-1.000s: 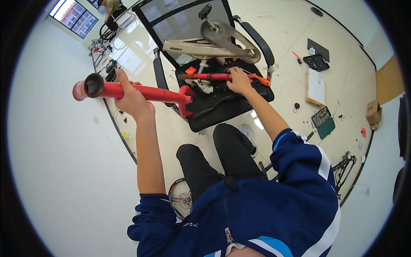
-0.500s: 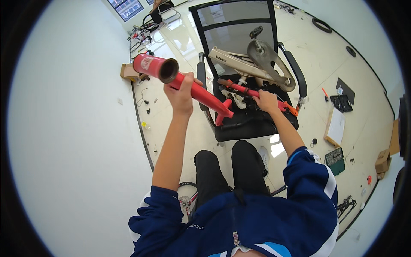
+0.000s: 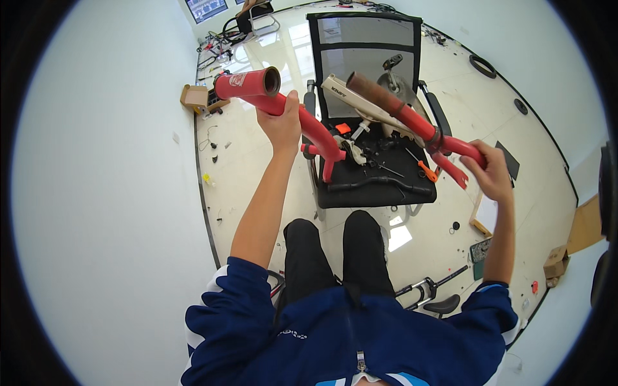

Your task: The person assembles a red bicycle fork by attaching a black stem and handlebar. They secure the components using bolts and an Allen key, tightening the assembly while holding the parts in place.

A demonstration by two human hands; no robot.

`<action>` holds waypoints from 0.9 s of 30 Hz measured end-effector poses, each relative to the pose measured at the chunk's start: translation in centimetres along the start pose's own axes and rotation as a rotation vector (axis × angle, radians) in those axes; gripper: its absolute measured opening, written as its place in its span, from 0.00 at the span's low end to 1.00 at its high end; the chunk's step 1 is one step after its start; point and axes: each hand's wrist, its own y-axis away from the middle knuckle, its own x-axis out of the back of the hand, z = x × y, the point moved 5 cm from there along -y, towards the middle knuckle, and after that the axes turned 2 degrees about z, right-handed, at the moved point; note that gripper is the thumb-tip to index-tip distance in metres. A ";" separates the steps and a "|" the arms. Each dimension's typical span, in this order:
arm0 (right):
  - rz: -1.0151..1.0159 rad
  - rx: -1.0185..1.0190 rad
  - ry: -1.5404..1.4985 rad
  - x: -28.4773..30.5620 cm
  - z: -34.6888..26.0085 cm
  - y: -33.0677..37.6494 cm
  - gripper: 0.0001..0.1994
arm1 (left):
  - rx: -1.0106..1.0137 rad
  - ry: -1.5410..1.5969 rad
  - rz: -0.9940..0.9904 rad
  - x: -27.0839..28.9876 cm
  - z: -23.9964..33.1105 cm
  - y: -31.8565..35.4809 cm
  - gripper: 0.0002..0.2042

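Floor, near right: a black saddle (image 3: pixel 443 304) on its post lies beside the person's legs.
Left hand (image 3: pixel 281 125): wrapped tight round a red frame tube (image 3: pixel 270 96), lifted above the seat's left side.
Right hand (image 3: pixel 492 172): gripping a second red tube (image 3: pixel 418 125), raised over the seat's right edge.
Office chair (image 3: pixel 376 186): black, just beyond the knees, its seat strewn with small bicycle parts.
Cream frame piece (image 3: pixel 360 103): leans against the backrest.
Far left: a cardboard box (image 3: pixel 193 96) on the floor.

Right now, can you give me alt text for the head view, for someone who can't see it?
A person lifts a red bicycle frame above a black office chair, left hand gripping one tube, right hand gripping another. A beige frame piece and small tools lie on the chair seat; a cardboard box sits on the white floor.
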 end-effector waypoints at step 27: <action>-0.436 0.080 0.205 1.2 -10.0 -3.9 0.19 | -0.126 -0.017 -0.334 -3.6 -0.3 8.7 0.28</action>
